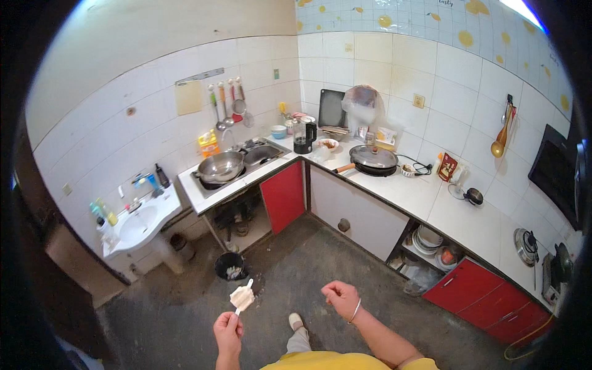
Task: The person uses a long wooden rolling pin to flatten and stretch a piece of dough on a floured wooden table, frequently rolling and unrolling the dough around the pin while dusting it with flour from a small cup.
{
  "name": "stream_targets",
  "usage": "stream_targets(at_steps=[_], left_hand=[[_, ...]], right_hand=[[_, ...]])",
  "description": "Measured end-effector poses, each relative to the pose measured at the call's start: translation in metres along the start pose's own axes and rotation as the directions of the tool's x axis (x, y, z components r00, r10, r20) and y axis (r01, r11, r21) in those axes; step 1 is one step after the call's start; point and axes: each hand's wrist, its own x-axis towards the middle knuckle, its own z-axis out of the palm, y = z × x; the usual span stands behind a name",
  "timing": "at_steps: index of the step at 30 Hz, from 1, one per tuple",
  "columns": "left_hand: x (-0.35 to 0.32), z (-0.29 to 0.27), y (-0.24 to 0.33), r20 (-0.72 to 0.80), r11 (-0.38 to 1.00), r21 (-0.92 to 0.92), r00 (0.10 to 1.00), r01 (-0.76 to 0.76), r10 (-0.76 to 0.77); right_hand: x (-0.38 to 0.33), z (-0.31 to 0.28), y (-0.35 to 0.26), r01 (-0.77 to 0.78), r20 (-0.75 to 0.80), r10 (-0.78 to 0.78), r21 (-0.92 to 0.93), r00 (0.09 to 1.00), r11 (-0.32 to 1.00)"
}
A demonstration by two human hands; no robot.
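My left hand [228,332], at 7 o'clock, pinches the lower end of a white stick [238,312] between thumb and fingers; the grip hides that end. A cream-coloured lump [242,297] covers the stick's middle, its nature hard to make out. My right hand [341,298], at 5 o'clock, is curled inward with palm and fingertips hidden; whether it pinches anything I cannot tell. The black bin [220,269] stands on the floor [296,271], between 11 and 12 o'clock from the lump, its contents indistinct. Beyond it, the open cupboard [262,231] holds dark, unreadable shapes. A lidded pan [373,159], at 1 to 2 o'clock, covers part of the tabletop [425,200]. The lower edge crops my left forearm.
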Motion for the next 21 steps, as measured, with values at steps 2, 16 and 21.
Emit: stream_targets(at_steps=[2,16,21], left_hand=[[0.04,0.01,0.009,0.038,1.0,0.017,0.999,-0.023,0.023],[0.393,0.214,0.053,0.278,0.981,-0.149,0.957,0.125,-0.079],[0.49,0.239,0.054,0.163,0.999,0.0,0.986,0.034,-0.033]], right_hand=[[0.022,0.006,0.006,-0.008,-0.063,0.008,0.004,0.998,1.0],[0.368,-0.024,0.052,-0.06,-0.124,0.07,0.084,0.99,0.995],[0.51,-0.022,0.066,0.034,-0.098,-0.022,0.126,0.995,0.991]])
